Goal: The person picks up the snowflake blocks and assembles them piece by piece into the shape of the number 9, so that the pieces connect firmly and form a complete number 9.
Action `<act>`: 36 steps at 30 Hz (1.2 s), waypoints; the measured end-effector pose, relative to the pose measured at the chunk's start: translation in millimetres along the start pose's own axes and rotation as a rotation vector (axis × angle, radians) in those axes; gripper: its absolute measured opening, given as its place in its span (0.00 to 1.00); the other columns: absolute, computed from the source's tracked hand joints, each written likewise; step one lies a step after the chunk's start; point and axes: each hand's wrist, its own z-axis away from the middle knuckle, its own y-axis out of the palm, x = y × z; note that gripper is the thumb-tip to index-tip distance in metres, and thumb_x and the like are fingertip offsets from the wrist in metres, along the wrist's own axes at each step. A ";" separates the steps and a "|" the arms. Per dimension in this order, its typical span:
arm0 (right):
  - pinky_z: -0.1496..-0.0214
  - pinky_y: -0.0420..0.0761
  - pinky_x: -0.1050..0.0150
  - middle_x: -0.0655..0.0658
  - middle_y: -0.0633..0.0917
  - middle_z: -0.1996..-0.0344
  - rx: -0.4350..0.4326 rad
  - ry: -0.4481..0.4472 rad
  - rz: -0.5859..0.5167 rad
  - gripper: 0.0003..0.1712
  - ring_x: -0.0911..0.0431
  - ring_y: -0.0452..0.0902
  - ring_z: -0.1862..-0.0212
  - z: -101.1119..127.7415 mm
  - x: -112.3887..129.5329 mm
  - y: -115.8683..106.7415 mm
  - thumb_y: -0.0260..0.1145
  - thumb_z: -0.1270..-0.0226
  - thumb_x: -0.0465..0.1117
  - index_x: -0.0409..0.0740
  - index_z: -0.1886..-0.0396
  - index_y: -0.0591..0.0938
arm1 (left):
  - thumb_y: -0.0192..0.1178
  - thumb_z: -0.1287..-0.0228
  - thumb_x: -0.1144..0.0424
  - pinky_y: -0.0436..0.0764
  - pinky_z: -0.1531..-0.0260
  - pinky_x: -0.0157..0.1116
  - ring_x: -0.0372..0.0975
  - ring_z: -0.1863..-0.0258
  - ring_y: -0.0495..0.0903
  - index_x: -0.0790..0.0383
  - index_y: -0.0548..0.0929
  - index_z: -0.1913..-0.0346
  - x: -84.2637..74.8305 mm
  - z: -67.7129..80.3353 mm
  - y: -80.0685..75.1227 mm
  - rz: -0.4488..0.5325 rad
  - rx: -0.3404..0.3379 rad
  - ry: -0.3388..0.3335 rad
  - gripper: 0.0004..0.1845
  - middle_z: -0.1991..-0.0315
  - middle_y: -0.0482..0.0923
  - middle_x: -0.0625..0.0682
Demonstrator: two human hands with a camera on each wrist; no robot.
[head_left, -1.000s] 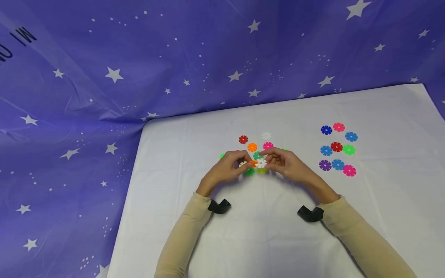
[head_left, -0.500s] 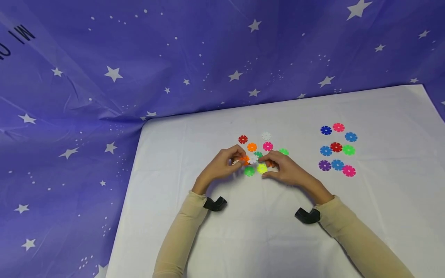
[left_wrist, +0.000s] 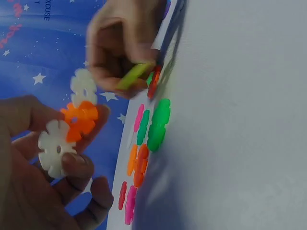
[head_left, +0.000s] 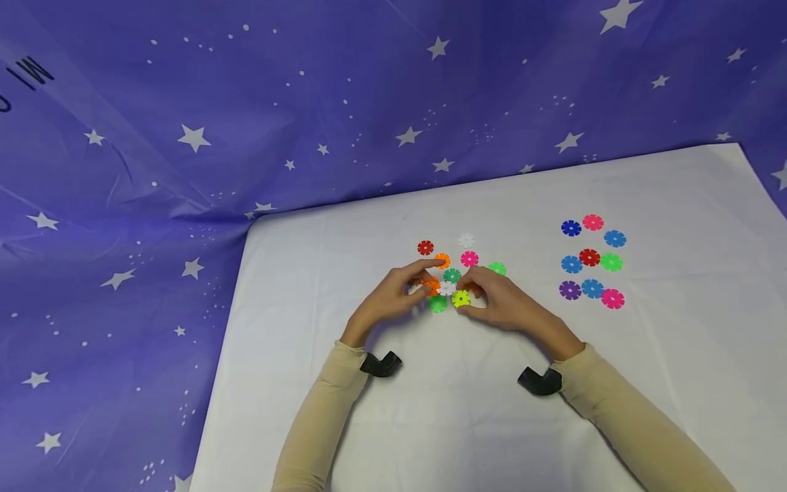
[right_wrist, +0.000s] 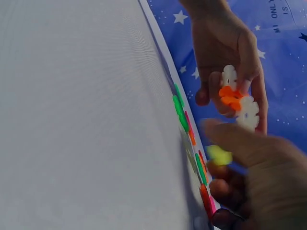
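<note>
My left hand pinches a joined row of notched plastic discs. In the left wrist view, an orange disc sits between a white disc near the thumb and a farther white disc. A yellow disc is pinched between thumb and fingers of my right hand, close to the row's right end but apart from it in the wrist views. Below and around the hands lie loose discs, among them a green disc and a teal disc. Fingers partly hide other discs.
Past the hands lie a red disc, a pink disc and a white disc. Farther right, several discs form a group, with a purple disc in it. A starry blue cloth hangs behind the white table.
My right hand has let go of the joined row's white disc and picked up the yellow disc from the table. The left hand has shifted slightly left with the row.
</note>
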 end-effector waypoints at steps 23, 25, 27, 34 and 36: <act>0.72 0.73 0.69 0.52 0.77 0.78 -0.223 -0.126 -0.069 0.23 0.62 0.69 0.74 -1.9 12.5 -9.2 0.75 0.49 0.26 0.41 0.53 0.80 | 0.56 0.34 0.71 0.74 0.63 0.32 0.37 0.63 0.80 0.63 0.75 0.36 -12.1 -3.9 2.4 -0.196 -0.087 0.001 0.23 0.57 0.86 0.52; 0.72 0.73 0.68 0.52 0.77 0.78 -0.241 -0.151 -0.054 0.23 0.62 0.69 0.74 -2.0 13.9 -8.9 0.75 0.50 0.26 0.41 0.54 0.81 | 0.57 0.33 0.70 0.75 0.60 0.33 0.38 0.59 0.82 0.65 0.75 0.36 -12.0 -4.2 3.5 -0.158 -0.075 0.008 0.22 0.56 0.86 0.53; 0.73 0.72 0.68 0.52 0.77 0.78 -0.260 -0.171 -0.045 0.23 0.62 0.69 0.74 -2.3 15.1 -8.4 0.76 0.50 0.26 0.40 0.54 0.81 | 0.58 0.33 0.70 0.77 0.55 0.35 0.38 0.56 0.82 0.64 0.75 0.36 -11.7 -3.9 4.5 -0.112 -0.061 -0.005 0.22 0.55 0.86 0.54; 0.73 0.73 0.68 0.50 0.78 0.78 -0.310 -0.169 -0.019 0.24 0.62 0.69 0.74 -2.3 14.5 -7.6 0.76 0.52 0.25 0.38 0.53 0.81 | 0.57 0.32 0.71 0.78 0.48 0.36 0.40 0.51 0.82 0.65 0.73 0.35 -10.1 -1.4 4.3 0.008 -0.031 -0.093 0.23 0.52 0.83 0.55; 0.73 0.73 0.67 0.50 0.78 0.77 -0.313 -0.157 -0.016 0.25 0.61 0.69 0.74 -1.7 14.1 -8.7 0.76 0.52 0.25 0.38 0.52 0.81 | 0.56 0.32 0.72 0.79 0.49 0.35 0.40 0.51 0.82 0.65 0.73 0.34 -9.4 -1.2 2.9 0.014 -0.047 -0.098 0.23 0.51 0.83 0.55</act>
